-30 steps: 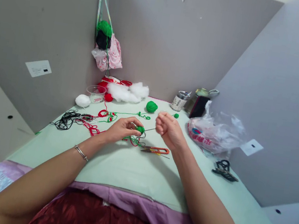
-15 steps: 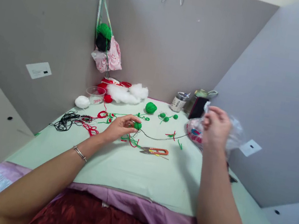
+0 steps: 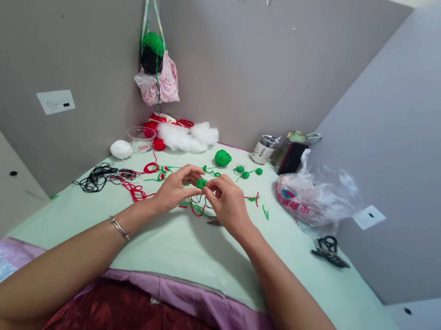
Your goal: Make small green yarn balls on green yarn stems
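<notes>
Between the finger and thumb of my left hand [image 3: 175,188] is a small green yarn ball [image 3: 200,184], held just above the table. My right hand [image 3: 228,203] is closed in a pinch at the ball's right side; what its fingertips grip is too small to tell. A dark thread hangs in loops under the ball. Below my right hand, only the blades of the thread snips [image 3: 214,221] show, the handle being covered. Red and green yarn ends [image 3: 195,210] lie beneath both hands.
Behind are a green yarn ball [image 3: 222,158], several small green balls [image 3: 245,175], white stuffing [image 3: 186,139] and a tin [image 3: 264,150]. Tangled black yarn [image 3: 101,178] lies left. To the right are a plastic bag [image 3: 312,198] and a black claw clip [image 3: 331,251].
My right hand has come down and left from in front of the plastic bag to the green ball. The dark thread stretched between my hands has gone slack. My left hand keeps its hold.
</notes>
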The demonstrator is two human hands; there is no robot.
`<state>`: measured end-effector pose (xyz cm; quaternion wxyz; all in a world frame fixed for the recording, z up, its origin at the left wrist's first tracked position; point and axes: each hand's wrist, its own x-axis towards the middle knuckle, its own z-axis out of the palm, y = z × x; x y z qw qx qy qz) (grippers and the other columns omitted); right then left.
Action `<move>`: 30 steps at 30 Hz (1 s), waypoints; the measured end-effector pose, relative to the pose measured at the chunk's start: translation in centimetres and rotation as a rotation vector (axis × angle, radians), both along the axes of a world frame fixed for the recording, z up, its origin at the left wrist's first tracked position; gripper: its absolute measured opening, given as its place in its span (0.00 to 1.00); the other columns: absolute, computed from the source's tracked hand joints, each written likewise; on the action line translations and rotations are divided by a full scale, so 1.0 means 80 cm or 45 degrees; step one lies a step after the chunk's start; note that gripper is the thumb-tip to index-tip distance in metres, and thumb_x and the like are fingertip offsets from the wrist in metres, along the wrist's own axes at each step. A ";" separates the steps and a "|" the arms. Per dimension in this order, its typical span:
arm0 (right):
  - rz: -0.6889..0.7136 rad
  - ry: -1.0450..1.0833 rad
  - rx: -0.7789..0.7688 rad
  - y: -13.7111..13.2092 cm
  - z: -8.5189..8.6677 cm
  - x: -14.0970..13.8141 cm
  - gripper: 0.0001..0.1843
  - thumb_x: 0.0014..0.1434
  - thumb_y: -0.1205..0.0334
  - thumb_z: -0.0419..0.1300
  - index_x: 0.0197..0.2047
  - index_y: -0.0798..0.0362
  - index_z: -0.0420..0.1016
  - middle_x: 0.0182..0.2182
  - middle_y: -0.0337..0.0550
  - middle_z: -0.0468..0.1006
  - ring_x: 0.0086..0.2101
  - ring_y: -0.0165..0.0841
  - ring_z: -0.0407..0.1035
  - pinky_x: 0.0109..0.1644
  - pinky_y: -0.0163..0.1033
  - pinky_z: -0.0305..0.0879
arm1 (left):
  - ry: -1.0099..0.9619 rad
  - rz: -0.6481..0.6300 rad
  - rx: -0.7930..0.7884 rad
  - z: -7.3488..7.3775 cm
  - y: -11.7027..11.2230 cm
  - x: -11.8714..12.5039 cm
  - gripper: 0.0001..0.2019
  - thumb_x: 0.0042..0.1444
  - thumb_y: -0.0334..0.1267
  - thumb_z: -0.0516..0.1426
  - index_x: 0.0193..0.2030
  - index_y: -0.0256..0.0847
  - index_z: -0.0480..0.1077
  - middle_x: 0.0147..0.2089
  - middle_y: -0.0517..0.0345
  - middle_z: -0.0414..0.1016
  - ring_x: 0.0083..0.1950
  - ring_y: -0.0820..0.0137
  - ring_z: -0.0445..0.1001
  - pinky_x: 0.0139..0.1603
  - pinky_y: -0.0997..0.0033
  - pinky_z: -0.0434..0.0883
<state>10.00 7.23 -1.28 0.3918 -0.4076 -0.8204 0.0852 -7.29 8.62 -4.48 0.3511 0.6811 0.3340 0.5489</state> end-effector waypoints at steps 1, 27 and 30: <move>-0.010 0.006 0.002 0.000 0.000 -0.001 0.05 0.56 0.70 0.58 0.29 0.53 0.72 0.29 0.39 0.69 0.28 0.28 0.62 0.32 0.33 0.56 | 0.014 0.005 0.014 -0.001 0.000 0.000 0.19 0.48 0.39 0.66 0.47 0.40 0.69 0.46 0.53 0.71 0.46 0.68 0.71 0.51 0.67 0.68; 0.393 0.962 -0.909 0.027 0.031 0.048 0.13 0.48 0.53 0.68 0.30 0.55 0.78 0.24 0.38 0.70 0.24 0.24 0.55 0.28 0.33 0.55 | 0.025 -0.111 -0.221 0.003 0.007 -0.009 0.14 0.49 0.40 0.64 0.43 0.39 0.75 0.39 0.55 0.74 0.38 0.70 0.72 0.42 0.69 0.68; 0.367 1.162 -0.789 0.035 0.042 0.069 0.13 0.47 0.54 0.69 0.29 0.53 0.76 0.27 0.38 0.70 0.24 0.24 0.55 0.27 0.33 0.56 | 0.223 -0.090 -0.099 -0.003 0.010 -0.012 0.11 0.49 0.39 0.63 0.40 0.41 0.76 0.41 0.54 0.73 0.41 0.68 0.72 0.44 0.67 0.68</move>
